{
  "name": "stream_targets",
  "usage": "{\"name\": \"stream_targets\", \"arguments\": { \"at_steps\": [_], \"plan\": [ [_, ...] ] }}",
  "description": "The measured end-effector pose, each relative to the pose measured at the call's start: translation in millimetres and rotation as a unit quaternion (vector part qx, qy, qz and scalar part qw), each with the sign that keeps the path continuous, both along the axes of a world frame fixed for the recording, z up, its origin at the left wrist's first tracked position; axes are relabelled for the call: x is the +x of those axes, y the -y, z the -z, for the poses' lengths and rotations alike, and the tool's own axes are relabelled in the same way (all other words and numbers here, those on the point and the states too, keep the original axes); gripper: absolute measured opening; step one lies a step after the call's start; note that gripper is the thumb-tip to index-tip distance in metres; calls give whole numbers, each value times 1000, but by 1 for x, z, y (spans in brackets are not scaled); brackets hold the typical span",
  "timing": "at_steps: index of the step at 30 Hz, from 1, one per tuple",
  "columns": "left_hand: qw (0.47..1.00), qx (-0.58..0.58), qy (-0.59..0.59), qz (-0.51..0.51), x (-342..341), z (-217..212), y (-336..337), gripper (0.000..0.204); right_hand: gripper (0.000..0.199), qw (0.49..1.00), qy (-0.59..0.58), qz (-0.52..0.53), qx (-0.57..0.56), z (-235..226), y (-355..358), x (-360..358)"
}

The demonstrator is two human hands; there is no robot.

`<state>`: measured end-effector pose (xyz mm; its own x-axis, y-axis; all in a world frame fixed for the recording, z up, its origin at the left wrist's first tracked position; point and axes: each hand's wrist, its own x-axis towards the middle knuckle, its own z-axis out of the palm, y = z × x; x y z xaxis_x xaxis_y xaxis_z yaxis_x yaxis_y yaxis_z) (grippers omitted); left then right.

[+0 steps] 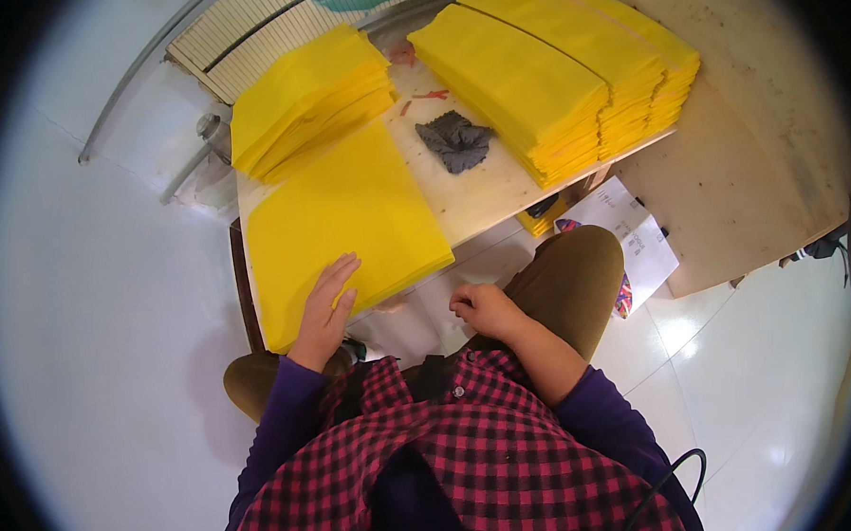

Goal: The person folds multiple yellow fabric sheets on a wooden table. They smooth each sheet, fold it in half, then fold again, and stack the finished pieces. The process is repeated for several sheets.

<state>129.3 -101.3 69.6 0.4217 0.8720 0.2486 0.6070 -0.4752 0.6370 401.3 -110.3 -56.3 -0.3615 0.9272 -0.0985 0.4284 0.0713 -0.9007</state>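
Flat yellow sheets [347, 217], looking like fabric or paper, lie at the near left of the low table. On their near edge rests my left hand [327, 306], its fingers stretched out and lying flat. My right hand [484, 310] hovers over my right thigh, apart from the table, with its fingers curled in. Whether anything small is in those fingers I cannot make out. Just beyond the flat sheets leans a thick yellow stack [309, 100], its layers fanned at the edge.
Several tall yellow stacks [550, 75] fill the table's far right. A crumpled dark grey cloth [454, 141] and red strips [429, 95] lie on the pale tabletop [470, 202]. A white paper sheet [624, 233] sits beside my right knee. A wooden board [754, 175] extends to the right.
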Motion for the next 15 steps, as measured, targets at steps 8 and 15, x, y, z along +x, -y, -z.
{"name": "stream_targets", "arguments": {
  "at_steps": [8, 15],
  "plan": [
    [995, 24, -53, 78, 26, 6, -51, 39, 15, 999, -8, 24, -28, -14, 5, 3],
    [994, 13, -76, 80, 46, 34, -85, 43, 13, 997, -25, 53, -42, -16, 4, 3]
  ]
}}
